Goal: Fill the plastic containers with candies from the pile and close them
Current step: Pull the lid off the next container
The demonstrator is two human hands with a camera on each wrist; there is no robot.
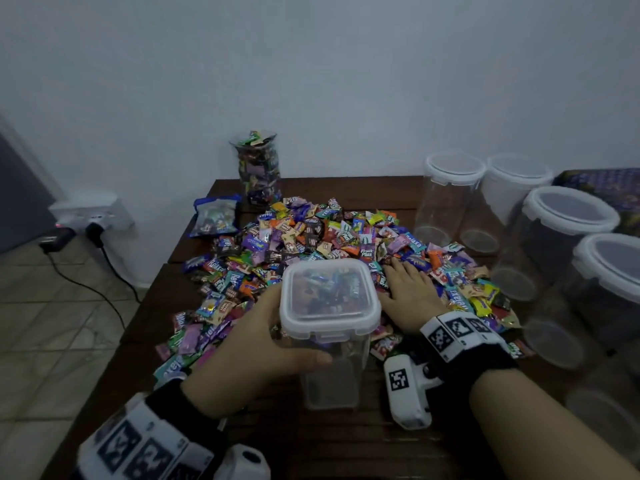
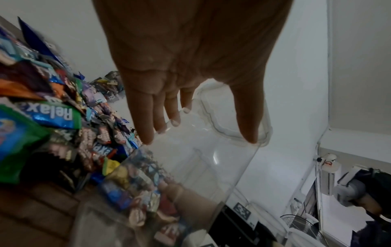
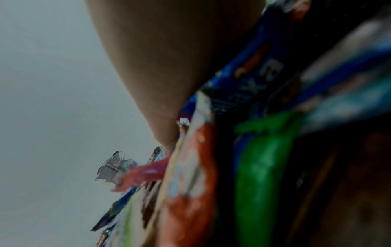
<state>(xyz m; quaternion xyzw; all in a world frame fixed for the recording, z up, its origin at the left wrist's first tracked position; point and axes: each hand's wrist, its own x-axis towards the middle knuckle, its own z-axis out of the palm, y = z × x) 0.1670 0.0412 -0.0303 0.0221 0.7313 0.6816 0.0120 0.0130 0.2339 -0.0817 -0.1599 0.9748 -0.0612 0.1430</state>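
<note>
Clear plastic square container [image 1: 329,327], lidded, is standing at six o'clock of the candy pile [image 1: 311,237]; the left hand [image 1: 256,348] is wrapping curled fingers around it. At three o'clock, the right hand [image 1: 408,292] is lying flat, fingers together, on wrappers. Empty lidded jars [image 1: 446,195] are waiting at two o'clock.

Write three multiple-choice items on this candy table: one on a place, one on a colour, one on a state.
1. Where does the tall clear jar packed with candies stand?
A. At the back of the wooden table, behind the candy pile
B. On the floor
C. Among the round tubs

2. What colour is the lid of the square clear plastic container?
A. Red
B. White
C. Black

3. How is the right hand?
A. Gripping a lid
B. Flat on the candy pile
C. Clenched in the air

A: it stands by the wall. B: its rim is white. B: its fingers lie straight on wrappers.
</note>
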